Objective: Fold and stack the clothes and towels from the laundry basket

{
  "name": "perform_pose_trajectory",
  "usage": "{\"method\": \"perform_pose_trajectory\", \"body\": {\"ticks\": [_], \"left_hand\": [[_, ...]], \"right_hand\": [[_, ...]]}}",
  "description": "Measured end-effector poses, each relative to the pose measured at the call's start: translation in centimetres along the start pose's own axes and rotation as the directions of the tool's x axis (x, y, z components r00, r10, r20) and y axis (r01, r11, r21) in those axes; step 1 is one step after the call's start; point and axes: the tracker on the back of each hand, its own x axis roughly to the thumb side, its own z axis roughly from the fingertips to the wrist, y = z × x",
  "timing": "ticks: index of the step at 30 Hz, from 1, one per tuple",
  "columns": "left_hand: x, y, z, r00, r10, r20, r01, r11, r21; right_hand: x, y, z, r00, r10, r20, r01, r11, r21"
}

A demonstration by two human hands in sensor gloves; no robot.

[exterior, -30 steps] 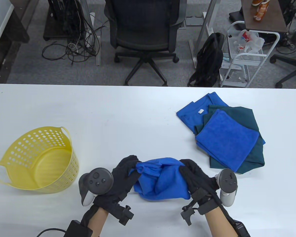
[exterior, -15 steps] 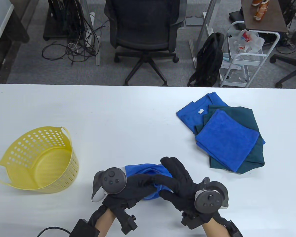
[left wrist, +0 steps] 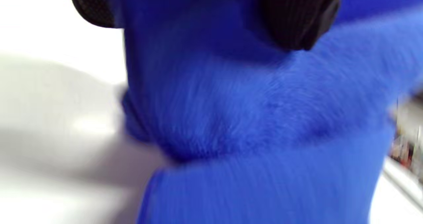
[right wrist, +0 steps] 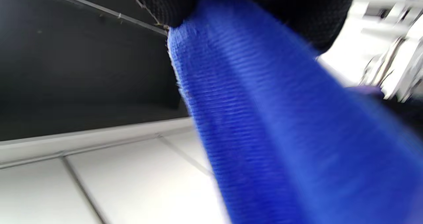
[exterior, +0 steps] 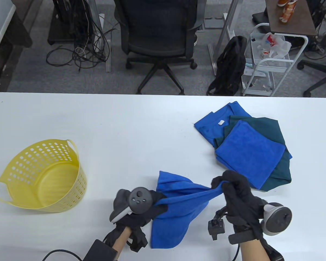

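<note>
A blue towel (exterior: 179, 209) hangs stretched between both hands over the table's front edge. My left hand (exterior: 152, 208) grips its left end, fingers mostly hidden by the tracker and cloth. My right hand (exterior: 228, 185) pinches its right corner, held higher. The towel (left wrist: 257, 125) fills the blurred left wrist view, with gloved fingers (left wrist: 297, 16) curled on it. In the right wrist view the towel (right wrist: 264, 125) runs down from gloved fingers (right wrist: 172, 2). A stack of folded blue and dark green clothes (exterior: 250, 146) lies at the right. The yellow laundry basket (exterior: 43, 179) stands at the left, nothing visible inside.
The white table (exterior: 130, 130) spreads between basket and stack. Beyond its far edge stand a black office chair (exterior: 157, 35), a black backpack (exterior: 231, 65) and a white wire cart (exterior: 271, 59). A black cable (exterior: 57, 254) trails at the bottom left.
The hands were close together over the bunched towel; now they have pulled apart, the right hand lifting a corner to the right, so the towel is drawn out and hangs between them.
</note>
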Motion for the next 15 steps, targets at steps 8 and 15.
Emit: {"method": "perform_pose_trajectory", "body": {"ticks": [8, 15], "left_hand": [[-2.7, 5.9, 2.3, 0.985, 0.171, -0.021, -0.157, 0.939, 0.305], [-2.5, 6.5, 2.7, 0.988, 0.028, -0.154, 0.027, 0.938, 0.346]], "right_hand": [[-3.5, -1.2, -0.3, 0.965, 0.201, -0.167, -0.198, 0.980, 0.036], [-4.4, -1.2, -0.1, 0.925, 0.336, -0.178, -0.331, 0.942, 0.057]]}}
